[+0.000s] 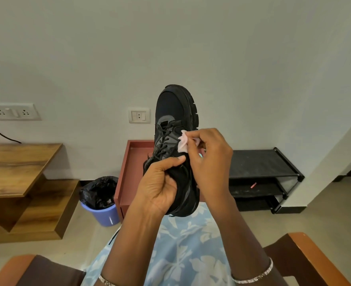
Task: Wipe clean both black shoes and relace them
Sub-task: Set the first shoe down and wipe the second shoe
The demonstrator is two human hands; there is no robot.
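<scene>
A black laced shoe (pixel 175 112) is held up in front of me, toe pointing away and upward, its chunky sole to the right. My left hand (pixel 160 182) grips it around the collar and heel, thumb across the tongue. My right hand (pixel 207 153) pinches a small pale pink wipe (pixel 183 142) against the shoe's right side, beside the black laces (pixel 164 139). The second shoe is not in view.
A red-brown box (pixel 129 172) stands on the floor behind the shoe. A blue bin with a black liner (pixel 101 201) is left of it, a black shoe rack (pixel 263 174) to the right, and a wooden desk (pixel 20 172) at far left. Chair arms flank my lap.
</scene>
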